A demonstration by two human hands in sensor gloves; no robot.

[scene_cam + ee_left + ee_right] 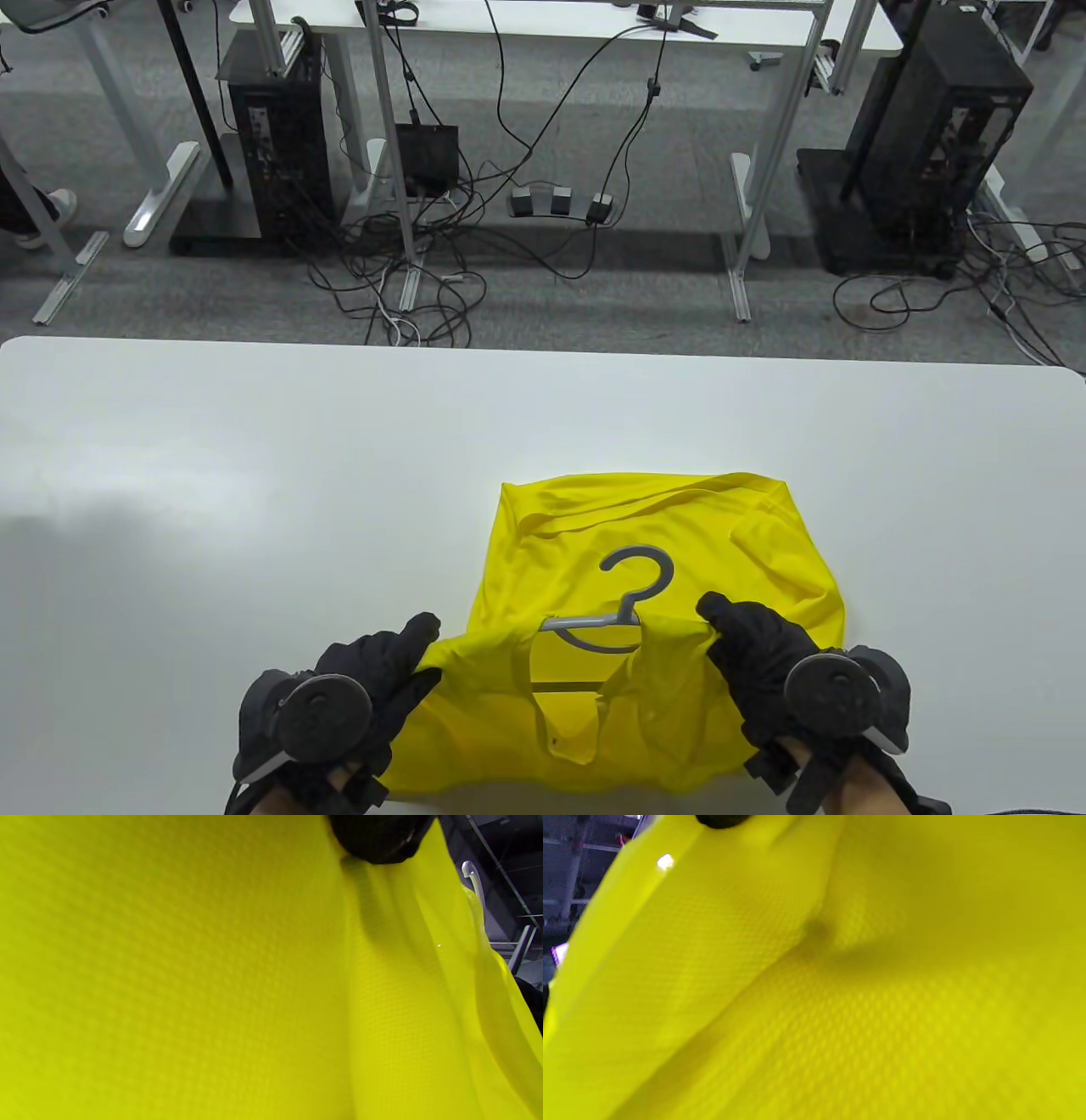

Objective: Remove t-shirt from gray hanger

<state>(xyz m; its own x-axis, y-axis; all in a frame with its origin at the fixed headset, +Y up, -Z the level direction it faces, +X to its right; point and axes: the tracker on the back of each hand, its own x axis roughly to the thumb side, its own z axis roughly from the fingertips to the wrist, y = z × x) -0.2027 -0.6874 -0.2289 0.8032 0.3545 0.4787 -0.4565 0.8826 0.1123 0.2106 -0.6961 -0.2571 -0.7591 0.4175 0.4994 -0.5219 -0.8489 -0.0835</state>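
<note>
A yellow t-shirt (747,560) lies at the near middle of the white table (254,475), folded back over itself. A gray hanger (632,594) sits in its neck opening, hook pointing away from me, its bar showing through the opening. My left hand (399,658) grips the shirt's left shoulder. My right hand (734,624) grips the right shoulder beside the hanger's neck. Yellow fabric (191,984) fills the left wrist view, with the hanger's hook (473,878) at the right edge. Fabric (882,1005) also fills the right wrist view.
Beyond the table's far edge lie gray floor, desk legs, computer towers (280,144) and tangled cables (407,280). The shirt lies close to the table's front edge.
</note>
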